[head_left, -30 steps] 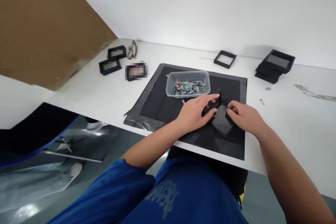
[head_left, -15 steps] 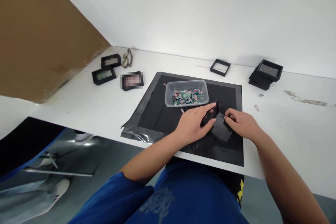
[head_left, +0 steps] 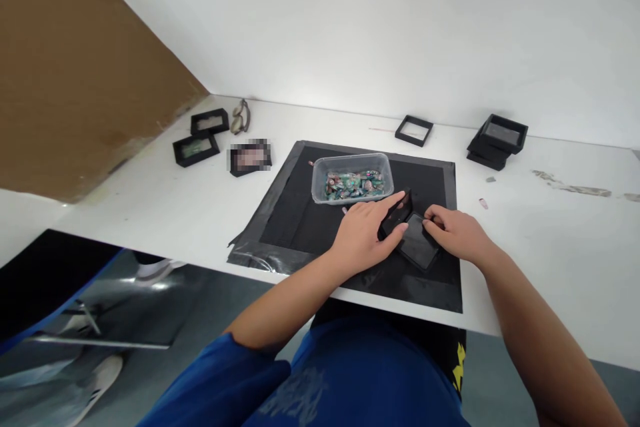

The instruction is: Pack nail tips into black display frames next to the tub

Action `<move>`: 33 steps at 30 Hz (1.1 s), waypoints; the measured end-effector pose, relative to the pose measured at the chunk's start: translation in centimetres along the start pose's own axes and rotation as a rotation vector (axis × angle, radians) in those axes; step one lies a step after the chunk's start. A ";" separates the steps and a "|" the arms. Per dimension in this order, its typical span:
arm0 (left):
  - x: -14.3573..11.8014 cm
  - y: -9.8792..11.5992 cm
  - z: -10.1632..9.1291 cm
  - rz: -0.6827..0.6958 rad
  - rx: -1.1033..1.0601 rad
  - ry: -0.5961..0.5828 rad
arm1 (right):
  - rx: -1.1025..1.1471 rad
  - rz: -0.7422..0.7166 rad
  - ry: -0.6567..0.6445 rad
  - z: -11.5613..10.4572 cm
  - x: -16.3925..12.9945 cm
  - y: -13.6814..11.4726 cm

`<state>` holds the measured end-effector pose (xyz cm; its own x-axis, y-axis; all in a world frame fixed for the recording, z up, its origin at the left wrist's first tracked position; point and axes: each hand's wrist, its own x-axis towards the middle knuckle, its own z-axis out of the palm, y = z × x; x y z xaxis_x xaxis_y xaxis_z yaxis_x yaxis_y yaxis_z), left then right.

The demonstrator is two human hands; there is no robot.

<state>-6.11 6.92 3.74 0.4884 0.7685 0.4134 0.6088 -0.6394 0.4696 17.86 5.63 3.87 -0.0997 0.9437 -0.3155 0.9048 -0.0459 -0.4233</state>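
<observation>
A black hinged display frame [head_left: 418, 243] is spread open on the black mat [head_left: 290, 220], one half lying flat with a clear film, the other tilted up. My left hand [head_left: 361, 235] holds the raised half, index finger along its top and thumb near the hinge. At the right edge of the flat half is my right hand [head_left: 461, 233], its fingers curled and pinching at the rim; the fingertips are partly hidden. Behind my left hand stands a clear plastic tub [head_left: 319, 192] of many small shiny wrapped pieces, green, pink and blue.
Black frames [head_left: 196, 149] with contents sit at the left, near a pair of goggles [head_left: 241, 117]. An open frame [head_left: 414, 130] and a stack of frames [head_left: 497, 140] stand at the back right. A small pink piece [head_left: 483, 203] lies right of the mat. A person's shoe [head_left: 103, 380] shows below.
The view has shifted slightly. Both hands keep nearly the same hold on the frame, and its raised half looks much the same.
</observation>
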 end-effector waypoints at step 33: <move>0.1 0.2 -0.1 0.085 0.002 0.035 | -0.044 -0.016 0.007 -0.1 -0.3 -0.3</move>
<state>-6.03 6.86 3.91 0.5162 0.7099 0.4791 0.5673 -0.7025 0.4298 17.66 5.37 4.13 -0.1121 0.9464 -0.3029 0.9203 -0.0161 -0.3908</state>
